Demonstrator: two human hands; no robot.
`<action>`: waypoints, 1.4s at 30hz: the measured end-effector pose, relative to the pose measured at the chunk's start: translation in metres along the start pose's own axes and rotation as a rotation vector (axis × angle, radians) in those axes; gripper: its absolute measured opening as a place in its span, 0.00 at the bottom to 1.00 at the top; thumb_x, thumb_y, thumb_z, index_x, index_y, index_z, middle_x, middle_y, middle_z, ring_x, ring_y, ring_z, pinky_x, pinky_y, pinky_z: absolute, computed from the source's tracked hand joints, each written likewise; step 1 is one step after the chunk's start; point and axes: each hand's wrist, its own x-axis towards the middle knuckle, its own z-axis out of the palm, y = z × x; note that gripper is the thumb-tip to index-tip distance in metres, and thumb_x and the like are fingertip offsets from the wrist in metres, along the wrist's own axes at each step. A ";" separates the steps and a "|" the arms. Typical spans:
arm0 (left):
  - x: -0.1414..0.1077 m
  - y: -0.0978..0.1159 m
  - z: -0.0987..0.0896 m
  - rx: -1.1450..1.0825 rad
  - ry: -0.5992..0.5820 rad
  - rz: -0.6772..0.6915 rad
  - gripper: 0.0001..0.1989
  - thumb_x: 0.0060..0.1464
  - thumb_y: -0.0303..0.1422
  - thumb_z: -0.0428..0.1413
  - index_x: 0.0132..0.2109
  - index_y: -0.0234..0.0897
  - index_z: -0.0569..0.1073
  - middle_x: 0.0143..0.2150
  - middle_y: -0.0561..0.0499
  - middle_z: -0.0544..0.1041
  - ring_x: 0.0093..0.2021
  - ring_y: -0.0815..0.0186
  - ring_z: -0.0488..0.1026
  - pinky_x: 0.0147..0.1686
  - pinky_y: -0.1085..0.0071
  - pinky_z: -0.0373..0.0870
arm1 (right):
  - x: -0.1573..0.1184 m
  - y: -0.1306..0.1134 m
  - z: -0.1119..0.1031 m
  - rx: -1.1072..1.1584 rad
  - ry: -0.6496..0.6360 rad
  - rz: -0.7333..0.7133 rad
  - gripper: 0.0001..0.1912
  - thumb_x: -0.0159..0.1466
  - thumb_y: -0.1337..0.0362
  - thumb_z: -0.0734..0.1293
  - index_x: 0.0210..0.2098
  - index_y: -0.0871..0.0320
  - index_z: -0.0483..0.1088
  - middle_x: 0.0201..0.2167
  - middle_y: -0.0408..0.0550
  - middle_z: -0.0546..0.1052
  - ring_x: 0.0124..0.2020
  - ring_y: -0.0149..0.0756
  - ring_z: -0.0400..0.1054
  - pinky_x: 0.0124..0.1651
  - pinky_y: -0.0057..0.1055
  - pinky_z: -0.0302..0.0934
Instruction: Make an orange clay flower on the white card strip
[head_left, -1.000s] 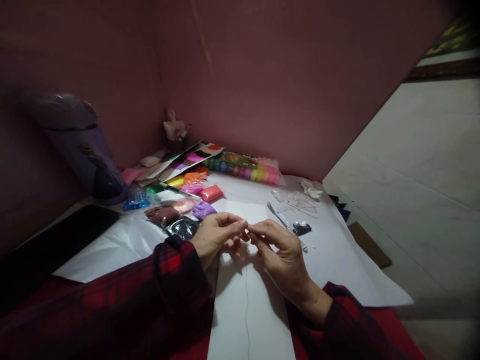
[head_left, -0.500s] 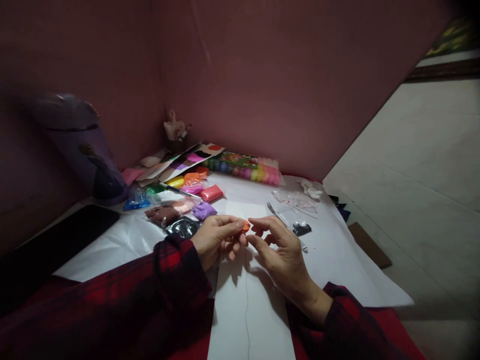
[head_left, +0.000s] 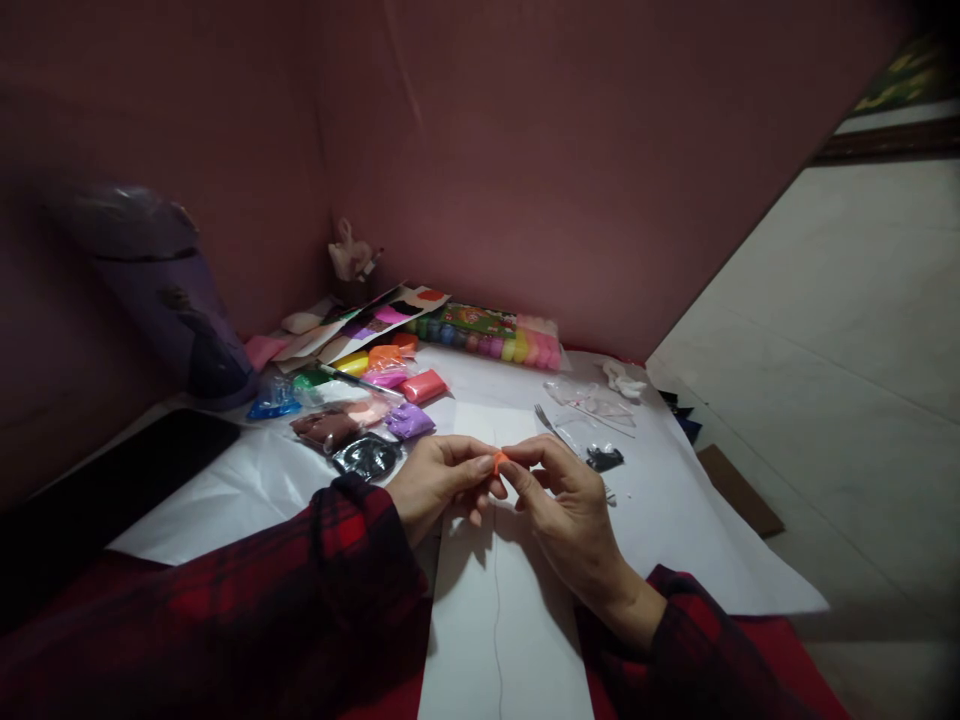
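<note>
Between the fingertips of both hands is a small piece of orange modelling clay. My left hand pinches it from the left, thumb on top and fingers curled beneath. From the right, my right hand closes thumb and forefinger on the same piece. Much of the clay is covered by the fingers. Below the hands lies a long white paper strip with a thin line running lengthwise along it.
Bagged clay in several colours, including a purple pack and a black pack, lies left of the hands. A clay set stands behind. A fork and plastic wrapping lie right. A dark phone-like slab is at left.
My right thumb and forefinger have moved left and closed on the orange clay; they were apart from it before. My left hand keeps its pinch, shifted slightly right.
</note>
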 end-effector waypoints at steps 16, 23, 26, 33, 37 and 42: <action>0.000 0.004 0.003 0.033 0.088 -0.046 0.17 0.42 0.38 0.66 0.30 0.28 0.73 0.22 0.50 0.74 0.17 0.75 0.67 0.14 0.81 0.65 | 0.000 -0.001 -0.001 -0.038 -0.019 0.002 0.07 0.64 0.64 0.64 0.40 0.56 0.73 0.31 0.46 0.74 0.29 0.32 0.68 0.32 0.30 0.63; 0.001 0.001 -0.001 0.008 0.007 -0.025 0.19 0.40 0.35 0.67 0.37 0.27 0.75 0.27 0.46 0.78 0.20 0.73 0.70 0.19 0.78 0.69 | 0.000 0.002 0.000 0.118 -0.017 0.155 0.07 0.64 0.62 0.65 0.39 0.57 0.73 0.29 0.44 0.75 0.27 0.31 0.68 0.29 0.28 0.63; 0.000 0.002 0.000 0.035 0.014 -0.032 0.21 0.38 0.34 0.68 0.39 0.27 0.74 0.26 0.46 0.78 0.18 0.72 0.70 0.17 0.78 0.67 | 0.000 0.004 0.000 0.168 -0.025 0.197 0.08 0.64 0.61 0.65 0.39 0.57 0.73 0.25 0.42 0.74 0.23 0.30 0.66 0.27 0.28 0.62; 0.000 0.003 0.001 0.133 0.060 0.028 0.17 0.42 0.39 0.65 0.32 0.28 0.74 0.25 0.47 0.77 0.18 0.73 0.68 0.17 0.76 0.66 | 0.000 0.001 -0.001 0.120 -0.044 0.041 0.07 0.64 0.66 0.64 0.40 0.55 0.74 0.30 0.44 0.72 0.26 0.30 0.66 0.29 0.28 0.63; 0.001 0.003 0.001 0.143 0.067 0.051 0.16 0.44 0.40 0.64 0.31 0.29 0.72 0.25 0.49 0.76 0.18 0.73 0.67 0.16 0.76 0.65 | -0.001 -0.001 -0.001 0.097 -0.074 0.028 0.09 0.65 0.67 0.63 0.41 0.55 0.74 0.30 0.44 0.72 0.25 0.30 0.66 0.29 0.29 0.63; 0.001 0.003 0.002 0.141 0.092 0.041 0.16 0.45 0.40 0.64 0.30 0.29 0.72 0.23 0.50 0.75 0.16 0.74 0.66 0.15 0.77 0.63 | -0.002 -0.003 -0.001 0.067 -0.070 0.073 0.07 0.64 0.66 0.64 0.40 0.57 0.73 0.32 0.47 0.75 0.29 0.33 0.69 0.30 0.29 0.65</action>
